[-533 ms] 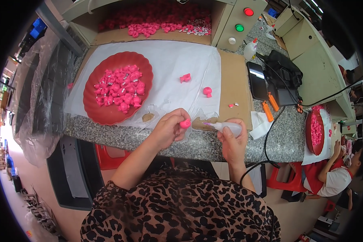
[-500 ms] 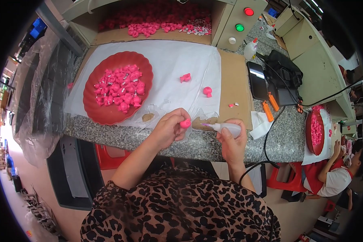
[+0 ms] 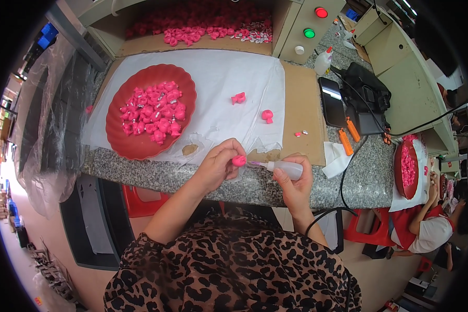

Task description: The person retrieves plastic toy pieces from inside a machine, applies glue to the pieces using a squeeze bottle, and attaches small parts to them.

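Between the fingertips of my left hand (image 3: 217, 167) is a small round pink plastic figure piece (image 3: 238, 161), held above the bench's front edge. My right hand (image 3: 296, 188) grips a translucent squeeze bottle (image 3: 287, 169) lying nearly level, its thin purplish nozzle pointing left. The nozzle tip is close to the pink piece; whether they touch I cannot tell. Left of my hands, a red scalloped plate (image 3: 120, 136) holds a heap of similar pink pieces (image 3: 156, 112). Two loose pink pieces, one (image 3: 238, 98) farther and one (image 3: 267, 116) nearer, lie on the white sheet (image 3: 213, 73).
A shelf at the back holds many pink parts (image 3: 192, 34). Rightward are a phone (image 3: 332, 101), a black bag (image 3: 363, 88), orange tools (image 3: 345, 142), a white bottle (image 3: 323, 61) and a cable. A co-worker (image 3: 426, 229) sits far right by another red plate (image 3: 406, 171).
My right hand has moved slightly left, bringing the bottle's nozzle closer to the pink piece. My left hand stays almost in place, still holding the piece.
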{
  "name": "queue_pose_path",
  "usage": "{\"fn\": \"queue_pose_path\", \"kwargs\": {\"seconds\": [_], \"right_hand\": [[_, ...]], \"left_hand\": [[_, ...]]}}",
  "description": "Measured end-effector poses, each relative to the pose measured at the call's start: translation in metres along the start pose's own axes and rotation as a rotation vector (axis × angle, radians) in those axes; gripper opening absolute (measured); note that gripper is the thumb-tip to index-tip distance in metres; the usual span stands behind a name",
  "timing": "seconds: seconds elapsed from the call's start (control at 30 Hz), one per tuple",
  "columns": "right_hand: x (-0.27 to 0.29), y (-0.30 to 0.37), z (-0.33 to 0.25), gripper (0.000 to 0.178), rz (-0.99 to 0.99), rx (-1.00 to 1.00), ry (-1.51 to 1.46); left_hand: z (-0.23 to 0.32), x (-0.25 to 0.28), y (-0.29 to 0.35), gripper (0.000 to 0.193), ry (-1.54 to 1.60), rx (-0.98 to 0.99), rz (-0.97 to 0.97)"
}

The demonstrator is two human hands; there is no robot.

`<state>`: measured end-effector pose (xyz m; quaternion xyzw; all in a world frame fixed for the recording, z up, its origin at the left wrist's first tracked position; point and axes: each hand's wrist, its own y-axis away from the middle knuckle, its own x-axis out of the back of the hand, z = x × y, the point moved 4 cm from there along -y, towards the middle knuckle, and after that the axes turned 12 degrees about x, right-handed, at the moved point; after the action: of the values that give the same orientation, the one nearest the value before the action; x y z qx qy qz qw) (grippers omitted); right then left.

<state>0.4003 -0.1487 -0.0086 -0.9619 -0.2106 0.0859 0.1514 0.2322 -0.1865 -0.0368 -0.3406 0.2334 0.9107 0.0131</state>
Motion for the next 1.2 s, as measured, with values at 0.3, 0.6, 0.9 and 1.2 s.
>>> {"fn": "queue_pose_path", "kwargs": {"seconds": [0.3, 0.6, 0.9, 1.2], "right_hand": [[-0.004, 0.002, -0.003, 0.026, 0.005, -0.010, -0.051], [0.006, -0.005, 0.010, 0.024, 0.176, -0.196, -0.392], [0.011, -0.016, 0.005, 0.022, 0.225, -0.184, -0.379], [0.006, -0.016, -0.002, 0.023, 0.019, -0.019, -0.081]], "left_hand": [[-0.003, 0.002, 0.000, 0.011, -0.015, -0.029, 0.006], [0.001, -0.002, 0.002, 0.010, 0.179, 0.105, -0.093], [-0.002, -0.001, 0.005, 0.037, -0.091, 0.143, -0.153], [-0.002, 0.003, 0.001, 0.041, -0.196, 0.132, -0.170]]}}
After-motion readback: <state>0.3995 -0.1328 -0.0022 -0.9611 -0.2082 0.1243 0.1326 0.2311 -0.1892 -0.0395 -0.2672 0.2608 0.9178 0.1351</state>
